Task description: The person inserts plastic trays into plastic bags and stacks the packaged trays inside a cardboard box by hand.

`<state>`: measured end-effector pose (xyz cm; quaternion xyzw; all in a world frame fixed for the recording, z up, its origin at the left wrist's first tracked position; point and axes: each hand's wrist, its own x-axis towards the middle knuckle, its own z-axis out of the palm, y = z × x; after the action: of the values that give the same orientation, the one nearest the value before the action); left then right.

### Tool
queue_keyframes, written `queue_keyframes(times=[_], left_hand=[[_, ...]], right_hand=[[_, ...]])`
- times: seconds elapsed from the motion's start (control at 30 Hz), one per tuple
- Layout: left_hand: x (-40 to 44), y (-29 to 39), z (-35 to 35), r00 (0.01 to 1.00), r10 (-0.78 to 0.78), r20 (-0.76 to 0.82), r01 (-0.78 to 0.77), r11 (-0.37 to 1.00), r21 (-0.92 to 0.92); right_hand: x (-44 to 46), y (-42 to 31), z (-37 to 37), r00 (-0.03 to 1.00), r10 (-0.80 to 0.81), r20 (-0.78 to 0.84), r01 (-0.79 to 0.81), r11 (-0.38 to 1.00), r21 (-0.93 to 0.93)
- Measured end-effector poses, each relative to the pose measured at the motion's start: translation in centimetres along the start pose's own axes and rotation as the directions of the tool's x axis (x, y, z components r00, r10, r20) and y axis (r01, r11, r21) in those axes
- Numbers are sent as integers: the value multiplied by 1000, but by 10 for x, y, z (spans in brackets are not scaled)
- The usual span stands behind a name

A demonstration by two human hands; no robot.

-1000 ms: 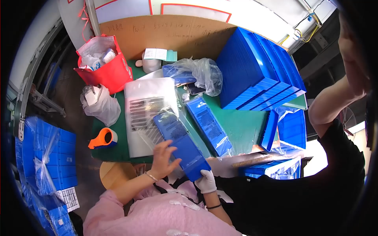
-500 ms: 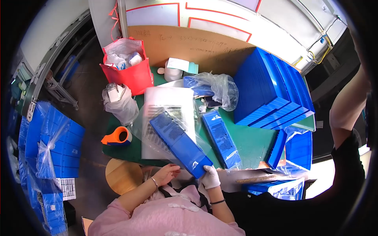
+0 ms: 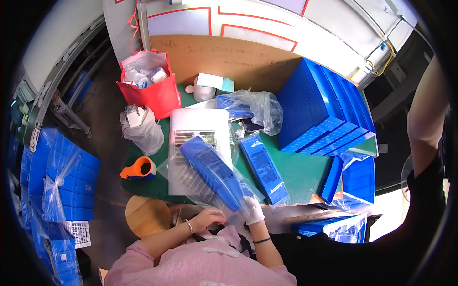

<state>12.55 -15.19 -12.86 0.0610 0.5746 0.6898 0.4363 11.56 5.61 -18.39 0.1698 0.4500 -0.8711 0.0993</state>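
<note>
A long blue plastic box [image 3: 207, 167] lies at a slant inside a clear plastic bag [image 3: 245, 183], above the near edge of the table. My right hand [image 3: 253, 211], in a white glove, is closed on the box's near end, and clear film lies about its fingers. My left hand [image 3: 210, 218], bare with a bracelet at the wrist, is just left of that end, beside the bag's lower edge. Its fingers are curled together; whether they pinch the film is too small to tell. A second bagged blue box [image 3: 264, 168] lies on the green table to the right.
White sheets [image 3: 195, 117] lie under the held box. An orange tape dispenser [image 3: 142, 168] and a red bag [image 3: 155, 95] are on the left. Stacked large blue bins [image 3: 315, 109] fill the back right. A wooden stool [image 3: 147, 217] stands in front. Another person's arm [image 3: 424, 128] is at right.
The gloved hand has moved slightly right along the box's near end, with film now about its fingers. My left hand has shifted down and right. The whole view has shifted a little.
</note>
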Motion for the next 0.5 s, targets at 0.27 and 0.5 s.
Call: queue_keyframes(times=[0.27, 0.5], left_hand=[[-13, 106, 3, 981, 190, -30, -188, 920, -344], [-27, 192, -3, 904, 428, 3, -392, 831, -395]], right_hand=[[-43, -127, 72, 995, -96, -28, -1, 274, -962], [-63, -187, 165, 523, -472, 710, 531, -472, -704]])
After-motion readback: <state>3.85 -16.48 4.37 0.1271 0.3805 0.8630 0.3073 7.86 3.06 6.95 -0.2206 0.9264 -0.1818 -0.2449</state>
